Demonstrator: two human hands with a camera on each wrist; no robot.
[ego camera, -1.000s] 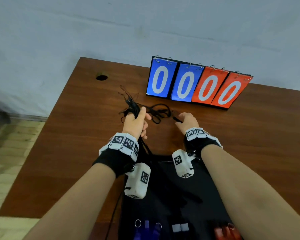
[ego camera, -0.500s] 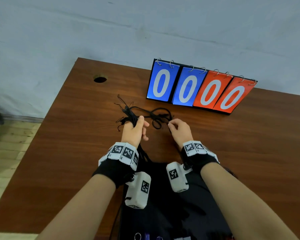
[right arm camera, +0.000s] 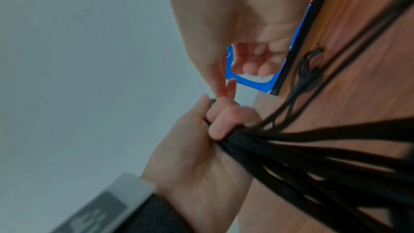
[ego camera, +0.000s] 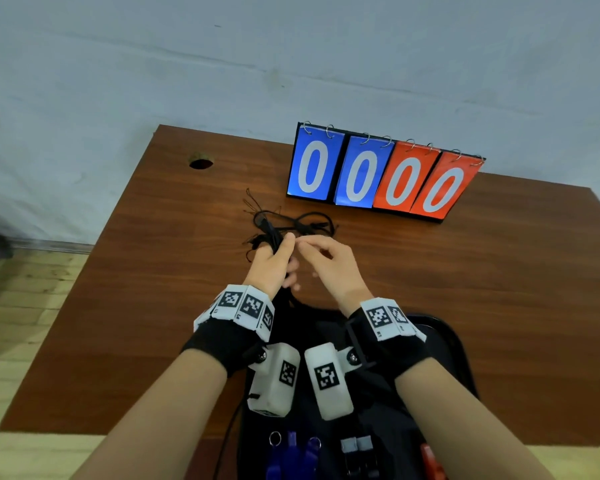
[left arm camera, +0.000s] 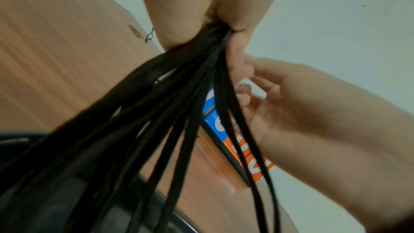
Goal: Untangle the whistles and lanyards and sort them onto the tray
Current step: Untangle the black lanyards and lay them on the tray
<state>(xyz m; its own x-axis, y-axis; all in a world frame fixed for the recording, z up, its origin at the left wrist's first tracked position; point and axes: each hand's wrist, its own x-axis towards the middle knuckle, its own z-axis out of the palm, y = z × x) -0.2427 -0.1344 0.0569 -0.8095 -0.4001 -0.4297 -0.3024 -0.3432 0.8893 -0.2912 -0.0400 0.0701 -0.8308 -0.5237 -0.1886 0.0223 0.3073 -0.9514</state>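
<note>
Black lanyards [ego camera: 274, 237] are bunched in the left hand [ego camera: 271, 268], whose fingers are curled tight around the whole bundle. The right hand [ego camera: 329, 268] is beside it with thumb and forefinger reaching to the top of the bundle; I cannot tell if it already pinches a cord. Loose ends spread on the brown surface [ego camera: 465, 271] beyond the hands, and the long strands fall down toward the dark tray [ego camera: 458, 348], where blue whistles [ego camera: 291, 459] lie. Behind stands the scoreboard [ego camera: 378, 174]. If one cord is pulled while the fist stays closed, the knot may probably tighten and drag the whistles out of order.
</note>
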